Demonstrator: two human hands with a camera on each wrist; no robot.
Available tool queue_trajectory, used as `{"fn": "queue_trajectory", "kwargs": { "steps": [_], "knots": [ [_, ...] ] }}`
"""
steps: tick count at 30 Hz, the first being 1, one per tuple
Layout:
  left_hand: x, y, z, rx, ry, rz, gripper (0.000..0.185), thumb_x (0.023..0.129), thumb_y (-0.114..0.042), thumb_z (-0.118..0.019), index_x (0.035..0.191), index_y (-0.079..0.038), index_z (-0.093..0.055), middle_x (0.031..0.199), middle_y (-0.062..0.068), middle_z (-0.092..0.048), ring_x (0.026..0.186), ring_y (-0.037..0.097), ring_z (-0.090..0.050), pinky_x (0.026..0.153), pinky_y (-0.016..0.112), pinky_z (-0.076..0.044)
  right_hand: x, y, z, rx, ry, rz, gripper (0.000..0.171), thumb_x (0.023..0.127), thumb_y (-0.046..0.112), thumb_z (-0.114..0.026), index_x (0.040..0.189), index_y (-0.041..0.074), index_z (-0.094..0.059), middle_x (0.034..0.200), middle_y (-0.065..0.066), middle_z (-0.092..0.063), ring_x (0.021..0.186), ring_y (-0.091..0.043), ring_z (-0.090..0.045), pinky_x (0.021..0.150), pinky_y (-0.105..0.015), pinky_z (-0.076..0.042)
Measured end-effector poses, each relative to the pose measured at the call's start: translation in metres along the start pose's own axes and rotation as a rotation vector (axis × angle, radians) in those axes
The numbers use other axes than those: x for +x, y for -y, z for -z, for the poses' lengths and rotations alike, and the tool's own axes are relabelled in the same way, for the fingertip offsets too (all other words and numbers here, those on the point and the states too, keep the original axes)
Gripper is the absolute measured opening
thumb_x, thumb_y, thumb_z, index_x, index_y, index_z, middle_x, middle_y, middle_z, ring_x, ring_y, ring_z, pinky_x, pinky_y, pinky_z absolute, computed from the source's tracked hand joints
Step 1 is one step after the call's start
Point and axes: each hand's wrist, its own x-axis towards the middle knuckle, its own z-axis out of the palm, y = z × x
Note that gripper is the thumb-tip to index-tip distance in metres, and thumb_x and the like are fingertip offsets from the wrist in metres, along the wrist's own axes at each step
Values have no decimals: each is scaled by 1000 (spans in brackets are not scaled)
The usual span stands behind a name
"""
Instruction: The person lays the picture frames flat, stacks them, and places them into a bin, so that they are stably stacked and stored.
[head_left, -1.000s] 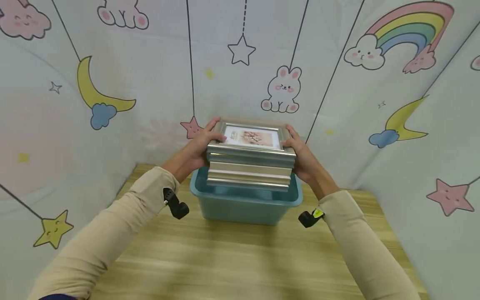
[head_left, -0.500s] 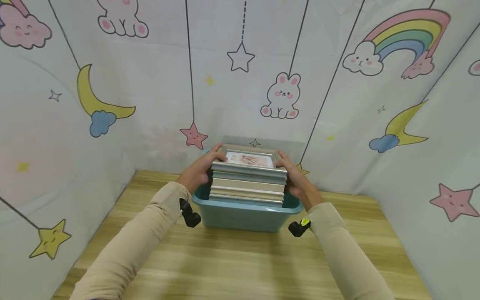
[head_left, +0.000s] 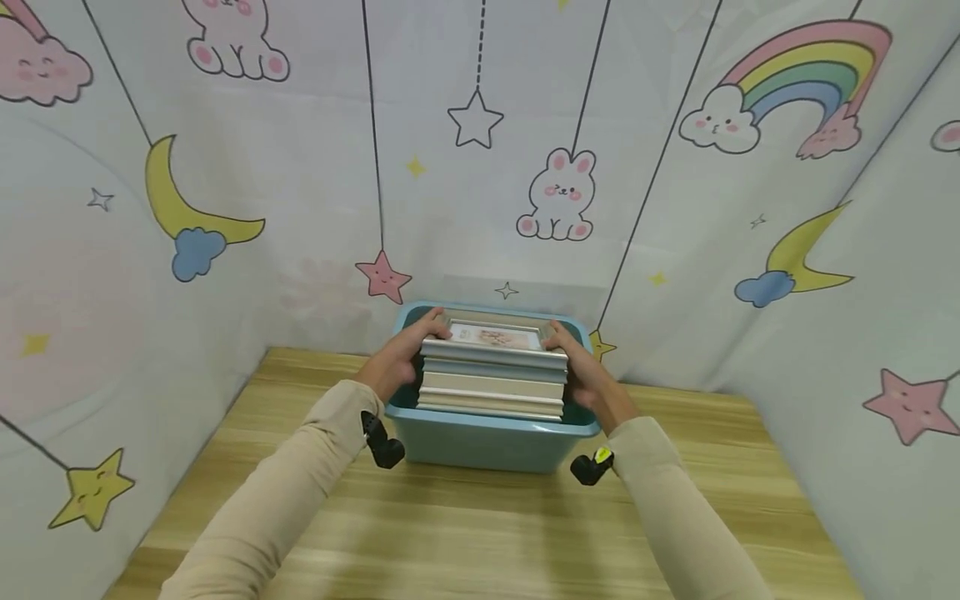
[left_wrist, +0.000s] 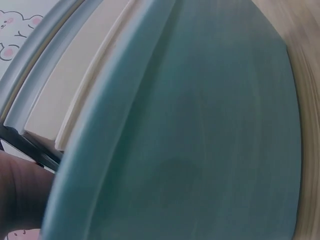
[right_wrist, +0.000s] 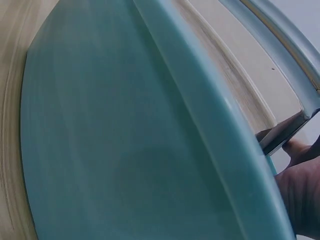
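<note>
A stack of several silver and beige picture frames sits partly down inside a blue plastic bin. The top one faces up and shows a blossom print. My left hand grips the stack's left side, thumb over the top frame's edge. On the other side my right hand holds it the same way. Both wrist views look at the bin's outer wall, with the frame edges above its rim on the left and the frame edges on the right. The lower fingers are hidden by the stack and bin.
The bin stands on a wood-grain table near its back edge. Close behind it hangs a white cloth backdrop printed with rabbits, stars and moons, which also lines both sides. A small black camera is strapped at each wrist.
Both hands have lowered the stack of picture frames from above the bin down into it. The bin's far rim now shows behind the stack.
</note>
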Motion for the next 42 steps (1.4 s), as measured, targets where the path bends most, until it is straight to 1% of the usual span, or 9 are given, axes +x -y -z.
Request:
{"fn": "queue_trajectory", "kwargs": {
  "steps": [3, 6, 10, 14, 18, 25, 29, 36, 42],
  "knots": [
    [-1, 2, 3, -20, -8, 12, 84, 93, -17, -52, 159, -45, -9, 166, 5, -11, 86, 23, -44, 74, 36, -41, 2, 0, -3, 6, 0, -10, 78, 96, 32, -42, 160, 41, 1, 161, -18, -15, 124, -37, -37, 86, -41, -45],
    [2, 4, 5, 27, -39, -1, 84, 93, -17, -52, 160, -42, -7, 168, 6, -6, 102, 29, -43, 85, 41, -40, 5, 1, -8, 10, -13, -39, 76, 98, 28, -41, 160, 41, 2, 164, -16, -11, 130, -38, -35, 93, -45, -44],
    [8, 3, 0, 367, -157, -116, 85, 95, -15, -53, 162, -28, -4, 169, 15, 1, 145, 42, -24, 114, 55, -31, 8, 3, -15, -22, -37, -86, 74, 105, 19, -35, 159, 37, 12, 168, -12, 11, 151, -43, -12, 118, -59, -25],
    [9, 0, -11, 737, -318, -220, 83, 94, -9, -52, 162, -18, -6, 165, 27, 0, 153, 45, -5, 120, 61, -23, 7, 9, -21, -98, -47, -74, 71, 108, 13, -29, 158, 28, 19, 166, -12, 24, 151, -45, 17, 116, -73, 0],
    [3, -2, -16, 894, -367, -253, 76, 96, -10, -48, 162, -15, -12, 165, 28, 2, 154, 44, -2, 120, 62, -21, 3, 11, -27, -132, -40, -51, 69, 108, 12, -28, 159, 24, 17, 166, -17, 18, 151, -46, 14, 112, -78, -4],
    [-10, -14, -25, 997, -312, -334, 63, 103, -19, -43, 161, -14, -18, 165, 27, 0, 153, 44, -3, 121, 62, -18, -5, 10, -21, -167, -70, -39, 67, 107, 11, -27, 161, 22, 12, 168, -19, 6, 152, -46, 9, 112, -78, -9],
    [-20, -19, -27, 1146, -367, -396, 59, 105, -25, -45, 159, -16, -26, 165, 27, -5, 154, 43, -4, 123, 61, -12, -15, 16, -16, -225, -74, 11, 67, 107, 14, -31, 162, 22, 7, 168, -16, 9, 153, -43, 5, 115, -73, -16],
    [-39, -22, -27, 1458, -503, -472, 53, 107, -37, -40, 158, -24, -31, 166, 26, -4, 154, 44, -1, 122, 66, -7, -38, 31, -11, -546, -178, 152, 68, 107, 32, -41, 162, 28, -2, 166, -21, -13, 150, -43, -23, 114, -61, -35],
    [-59, -12, -28, 1554, -572, -556, 60, 104, -52, -40, 159, -32, -26, 168, 21, 1, 154, 43, 1, 118, 72, 0, -58, 32, -7, -773, -304, 289, 66, 106, 35, -44, 162, 24, -12, 165, -18, -22, 149, -44, -27, 117, -65, -27]
  ]
}}
